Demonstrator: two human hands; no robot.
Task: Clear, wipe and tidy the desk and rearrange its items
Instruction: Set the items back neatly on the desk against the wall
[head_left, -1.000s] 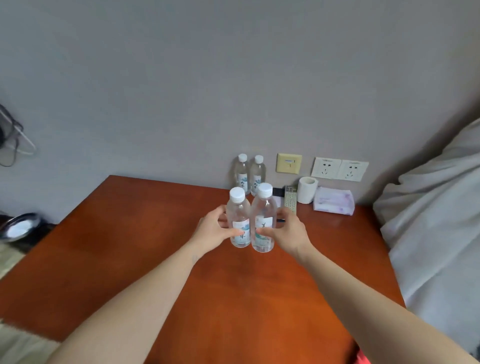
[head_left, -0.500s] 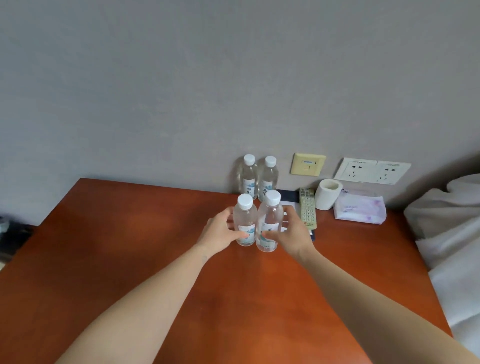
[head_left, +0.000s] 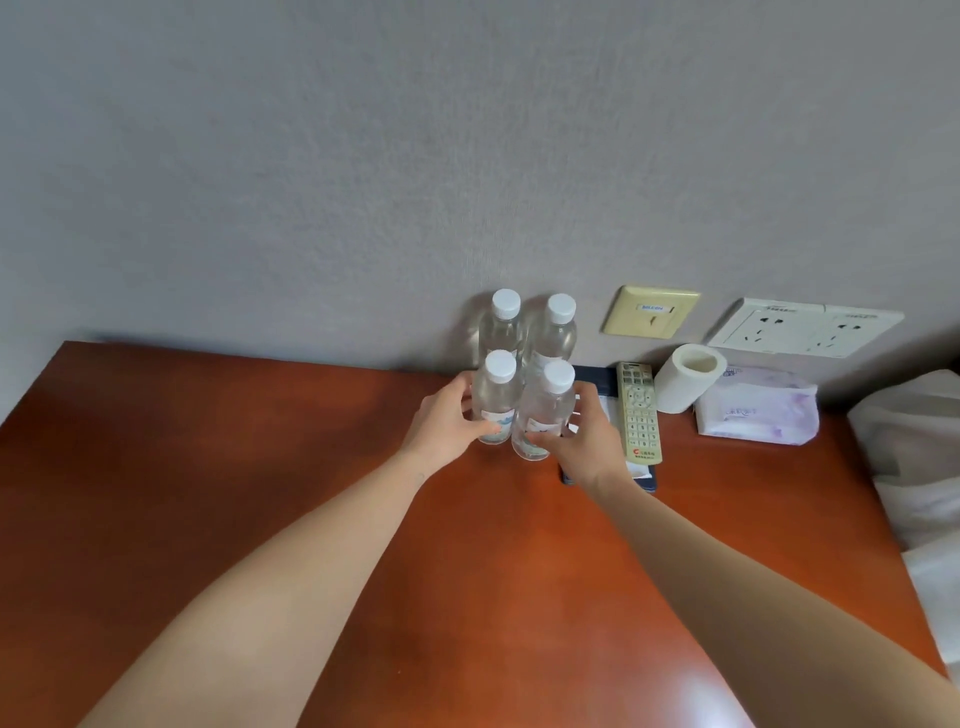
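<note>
Left hand (head_left: 448, 422) grips left bottle (head_left: 496, 397); right hand (head_left: 587, 441) grips right bottle (head_left: 543, 410) on desk (head_left: 260, 467).

Single head-worn view looks forward and down over the desk (head_left: 218, 467), seemingly near, facing the wall (head_left: 363, 156).

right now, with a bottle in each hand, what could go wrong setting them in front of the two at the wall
1. The left hand grips the left bottle, the right hand the right bottle, both close in front of the back pair; a further push could topple those.
2. The right hand is beside the remote; withdrawing might nudge it.
</note>
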